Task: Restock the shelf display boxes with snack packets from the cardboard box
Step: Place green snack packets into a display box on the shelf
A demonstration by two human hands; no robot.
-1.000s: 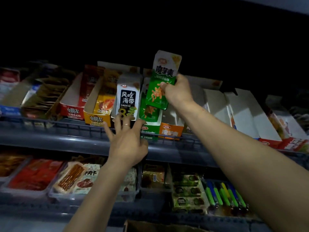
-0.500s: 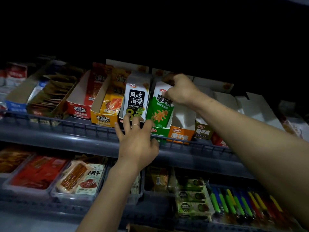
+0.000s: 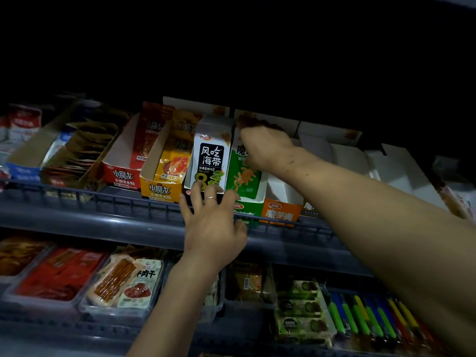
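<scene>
Snack packet (image 3: 243,176), the green one, sits upright at the front of the green display box (image 3: 248,208) on the upper shelf (image 3: 103,220), right beside the black-and-white kelp packet (image 3: 210,161). My right hand (image 3: 265,148) is on its top edge with the fingers curled down over it, so I'm pinching the top of the pack. My left hand (image 3: 213,222) is lower, fingers spread and fairly straight, tips resting against the bottom front of the kelp packet and its box, not gripping anything.

Handling-wise I'd guess these are light foil pouches, soft and a bit slick, so they flop and slide if you squeeze the middle. The sealed top strip looks like the stiff bit, so that's where I'd hold, thumb on one face and fingers on the other. Pushing down too hard would probably crumple it or buckle the thin card walls of the box. The neighbouring kelp pack stands tall and looks tippy, which is why a flat hand bracing it makes sense. It's dim here, so I can't tell how many packs sit behind the front one
</scene>
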